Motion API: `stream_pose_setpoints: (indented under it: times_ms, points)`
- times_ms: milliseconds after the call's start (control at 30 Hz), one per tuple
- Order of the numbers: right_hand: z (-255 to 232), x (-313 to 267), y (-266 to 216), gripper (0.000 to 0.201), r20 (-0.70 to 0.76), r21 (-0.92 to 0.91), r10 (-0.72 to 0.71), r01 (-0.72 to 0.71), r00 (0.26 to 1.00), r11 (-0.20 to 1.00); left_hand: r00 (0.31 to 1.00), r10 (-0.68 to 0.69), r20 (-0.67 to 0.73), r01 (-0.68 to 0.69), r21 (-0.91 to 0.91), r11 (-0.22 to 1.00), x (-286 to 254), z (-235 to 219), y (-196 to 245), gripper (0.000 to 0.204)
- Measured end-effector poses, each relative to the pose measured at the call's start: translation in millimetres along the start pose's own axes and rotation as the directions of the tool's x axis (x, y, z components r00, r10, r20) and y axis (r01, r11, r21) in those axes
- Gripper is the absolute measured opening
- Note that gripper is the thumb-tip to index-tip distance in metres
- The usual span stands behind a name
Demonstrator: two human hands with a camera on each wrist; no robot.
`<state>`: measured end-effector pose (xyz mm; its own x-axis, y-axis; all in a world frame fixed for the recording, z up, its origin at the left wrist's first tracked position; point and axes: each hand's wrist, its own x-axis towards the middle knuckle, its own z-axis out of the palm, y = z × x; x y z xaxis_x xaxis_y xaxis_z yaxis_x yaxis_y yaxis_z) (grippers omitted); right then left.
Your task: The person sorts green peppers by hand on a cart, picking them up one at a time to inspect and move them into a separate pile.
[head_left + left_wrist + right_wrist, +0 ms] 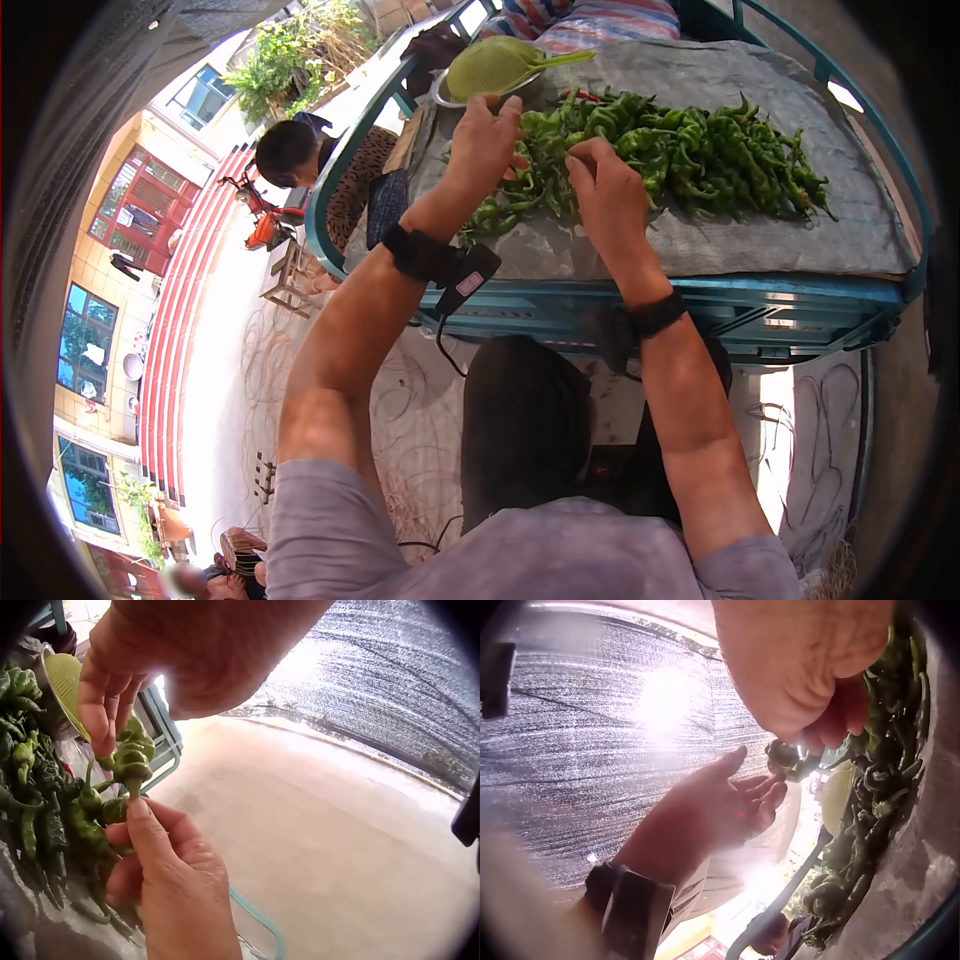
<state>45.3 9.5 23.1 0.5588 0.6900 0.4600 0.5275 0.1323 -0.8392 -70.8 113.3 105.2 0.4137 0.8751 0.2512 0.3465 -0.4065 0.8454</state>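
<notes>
In the left wrist view, a curled green pepper (pixel 133 763) is pinched at its stem end between the thumb and fingers of the right hand (pixel 184 877). The left hand (pixel 112 682) hangs over the pepper's other end with its fingertips at it. Seen in the right wrist view, the left hand (pixel 720 802) has its thumb held apart and its fingers loosely bent beside the pepper (pixel 784 756). Both hands, left (pixel 485 145) and right (pixel 608 185), are above the near left part of a pile of green peppers (pixel 700 150) in the head view.
Behind the left hand, a yellow-green strainer (pixel 490 68) lies on a metal bowl. The peppers spread over a grey sheet (pixel 780 245) on a blue cart with raised rails (pixel 328 190). A person (pixel 290 155) is beyond the cart's left side, near a wooden stool (pixel 285 280).
</notes>
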Motion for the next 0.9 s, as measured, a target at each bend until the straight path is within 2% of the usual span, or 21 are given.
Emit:
stream_pose_setpoints:
  times_ms: [33,67,133,167,267,300,400,500,600,767,833,900]
  points:
    - [0.8,2.2,1.6,0.018,0.006,-0.018,0.065,-0.064,0.998,0.998,0.999,-0.031,-0.03,0.033,0.049,0.998,5.5,-3.8,-9.4,0.06]
    - [1.8,3.3,2.6,0.019,0.011,-0.037,0.128,-0.128,0.992,0.991,0.998,-0.059,0.032,0.053,0.169,0.984,9.5,-6.2,-21.0,0.056]
    - [-0.5,3.0,-1.8,0.02,0.036,-0.064,0.137,-0.134,0.99,0.989,0.981,-0.134,0.141,0.068,0.398,0.915,14.7,-9.9,-40.1,0.05]
    - [-1.6,3.0,-3.3,0.021,0.048,-0.079,0.141,-0.137,0.989,0.987,0.962,-0.185,0.202,0.093,0.394,0.914,11.1,-7.1,-46.3,0.043]
    - [5.0,3.8,4.4,0.019,-0.019,0.005,0.093,-0.093,0.995,0.996,0.98,-0.003,0.2,-0.113,0.565,0.817,27.2,5.2,-85.3,0.042]
    - [3.6,4.2,3.0,0.019,-0.005,0.082,0.123,-0.122,0.992,0.989,0.989,0.008,0.145,-0.1,0.633,0.768,29.2,12.7,-85.9,0.041]
    - [-0.2,1.8,-3.1,0.018,0.031,0.281,0.178,-0.179,0.984,0.943,0.985,0.162,0.057,-0.148,0.757,0.636,27.1,26.6,-85.0,0.039]
    - [-0.2,1.9,-8.8,0.017,0.023,0.418,0.137,-0.134,0.99,0.898,0.985,-0.132,0.11,0.019,0.694,0.719,31.9,28.3,-66.8,0.027]
    - [3.2,0.8,-8.1,0.018,0.038,0.464,0.064,-0.074,0.997,0.883,0.938,-0.213,0.274,0.003,0.608,0.794,44.5,23.7,-74.2,0.027]
    - [10.2,-0.1,-4.7,0.017,0.073,0.435,0.087,-0.11,0.994,0.894,0.96,0.069,0.273,-0.169,0.362,0.917,39.4,17.0,-95.4,0.025]
    - [10.4,1.1,-6.6,0.016,0.071,0.493,0.102,-0.124,0.992,0.861,0.969,-0.027,0.246,-0.035,0.243,0.969,37.2,13.4,-86.5,0.027]
    - [10.5,1.6,-7.9,0.015,0.067,0.523,0.119,-0.136,0.991,0.841,0.92,-0.32,0.228,0.301,0.112,0.947,41.4,8.6,-74.7,0.032]
